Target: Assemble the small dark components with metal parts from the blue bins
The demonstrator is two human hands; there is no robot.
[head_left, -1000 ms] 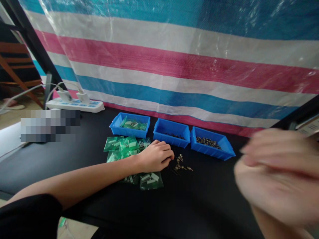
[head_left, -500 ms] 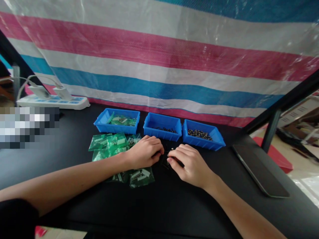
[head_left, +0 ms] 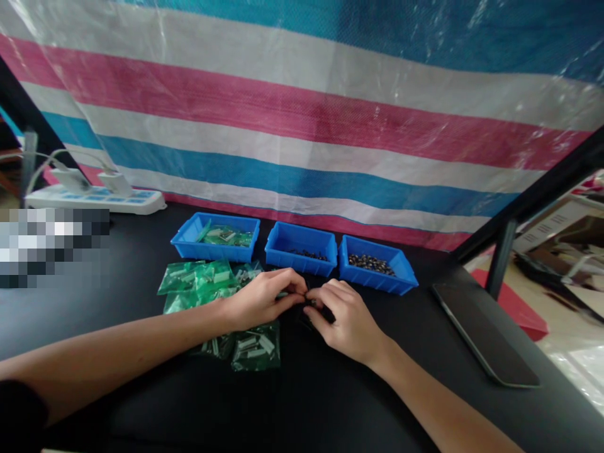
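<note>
My left hand (head_left: 267,297) and my right hand (head_left: 346,321) meet fingertip to fingertip above the black table, in front of the blue bins. Both are closed in a pinch on small dark bits, too small and shaded to name. Under and beside my left forearm lie several green plastic bags (head_left: 207,278) with small metallic and pale parts inside. One such bag (head_left: 257,349) sits just below my left hand. Behind the hands, the middle blue bin (head_left: 302,261) holds small dark pieces, and the right blue bin (head_left: 377,280) holds small shiny dark-and-brass pieces.
The left blue bin (head_left: 214,248) contains more green bags. A phone (head_left: 486,333) lies to the right on the black table (head_left: 330,402). At the back left is a white power strip (head_left: 94,200) with plugged-in chargers. A striped sheet (head_left: 283,126) hangs behind.
My hands have come together, the left fingertips now meeting the right ones. The thumb and fingers of my left hand have straightened into a pinch. The camera view has shifted slightly.
</note>
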